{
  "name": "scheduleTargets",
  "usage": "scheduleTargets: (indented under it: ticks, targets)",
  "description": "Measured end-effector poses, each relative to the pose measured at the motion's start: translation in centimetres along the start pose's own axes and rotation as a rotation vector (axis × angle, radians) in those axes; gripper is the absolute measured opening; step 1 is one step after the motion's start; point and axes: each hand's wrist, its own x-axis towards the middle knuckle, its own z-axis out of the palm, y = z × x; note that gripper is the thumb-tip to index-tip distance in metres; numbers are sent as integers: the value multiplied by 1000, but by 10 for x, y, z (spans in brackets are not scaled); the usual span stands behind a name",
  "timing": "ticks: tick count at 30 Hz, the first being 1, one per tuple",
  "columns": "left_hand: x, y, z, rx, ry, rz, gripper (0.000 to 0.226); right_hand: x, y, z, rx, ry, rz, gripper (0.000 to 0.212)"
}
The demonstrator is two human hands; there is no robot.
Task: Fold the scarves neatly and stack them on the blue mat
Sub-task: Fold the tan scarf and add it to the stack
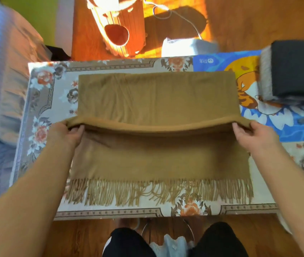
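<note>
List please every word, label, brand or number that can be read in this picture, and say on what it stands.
Blue mat, far left corner: a small white logo with two or three characters, seen upside down and too blurred to read.
No other text shows, neither on the brown scarf nor on the floral table cover.

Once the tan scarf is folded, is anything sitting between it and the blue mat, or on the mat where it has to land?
Nothing lies between the tan scarf and the blue mat; its far right corner already overlaps the mat's edge. On the mat, a folded dark grey scarf occupies the right end, so the new one would stack there.
</note>
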Motion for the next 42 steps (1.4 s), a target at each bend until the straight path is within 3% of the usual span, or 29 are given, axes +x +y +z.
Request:
scheduleTargets:
  ticks: [3,7,14,15,18,20,25,26,29,32,35,38,42]
  targets:
    - [-39,59,79,-3,-190,97,33,3,-50,75,95,-97,21,29]
    - [-59,124,133,-158,-277,170,32,-11,-99,126,147,-205,-72,27]
    - [-85,101,75,-340,-321,259,31,-36,-91,63,250,-427,-49,38]
    - [-83,84,56,-321,-285,246,29,-37,-81,46,219,-425,-25,45]
    - [-55,30,0,-238,-175,132,30,-17,-44,-8,125,-297,31,101]
    - [-27,-3,-29,-180,-105,60,34,0,-15,-38,120,-196,59,114]
    - [45,-65,-81,-7,66,-41,45,43,40,-85,86,5,117,105]
    - [59,-73,-90,55,99,-51,47,48,48,-91,67,35,124,95]
    - [89,-84,-109,189,154,-64,49,63,65,-106,2,125,128,35]
    - [84,-81,-112,217,144,-16,47,69,65,-111,-5,73,115,35]
    - [40,-68,-103,136,104,73,41,47,49,-106,0,-41,68,35]
    - [-1,-59,-104,67,74,112,38,25,39,-113,0,-52,37,38]
    - [-3,-74,-118,129,139,48,34,25,51,-133,-35,89,64,79]
